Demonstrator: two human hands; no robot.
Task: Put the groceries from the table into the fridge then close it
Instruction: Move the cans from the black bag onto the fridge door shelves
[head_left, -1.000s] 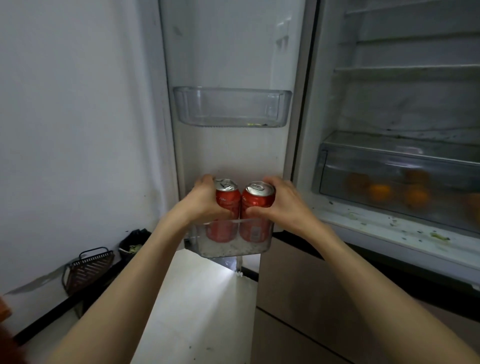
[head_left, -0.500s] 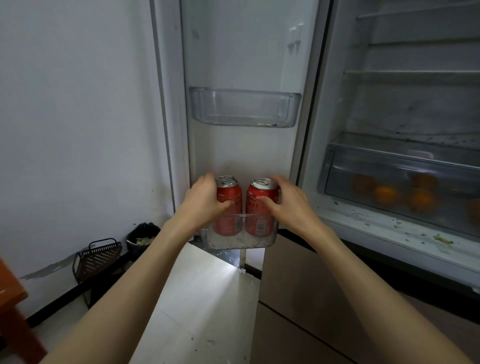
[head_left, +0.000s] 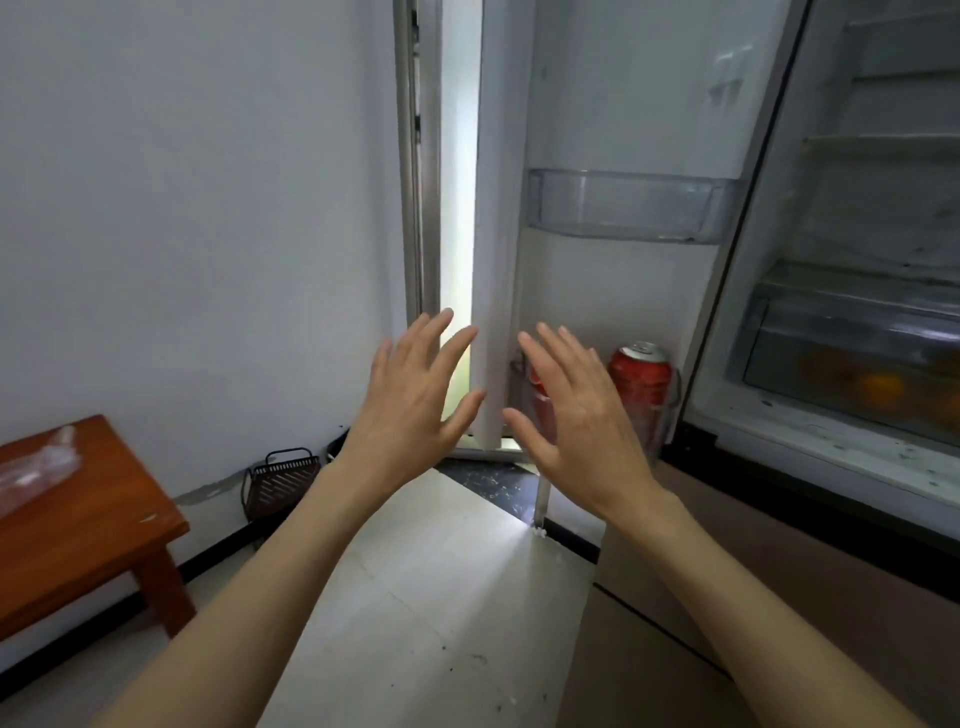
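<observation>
Two red soda cans stand in the lower bin of the open fridge door (head_left: 613, 291). The right can (head_left: 641, 379) is in plain sight; the left can (head_left: 540, 395) is mostly hidden behind my right hand. My left hand (head_left: 410, 400) hovers in front of the door's outer edge, fingers spread, holding nothing. My right hand (head_left: 576, 410) is open too, just in front of the cans and apart from them. The fridge interior (head_left: 872, 218) stands open on the right.
A clear upper door bin (head_left: 631, 205) holds nothing. A crisper drawer (head_left: 852, 358) holds oranges. A reddish wooden table (head_left: 83, 525) with a clear plastic bag (head_left: 36, 467) stands at the left. A dark wire basket (head_left: 280, 480) sits on the floor by the wall.
Both hands have let go of the cans and pulled back with fingers spread. My view has swung left, bringing the table into sight.
</observation>
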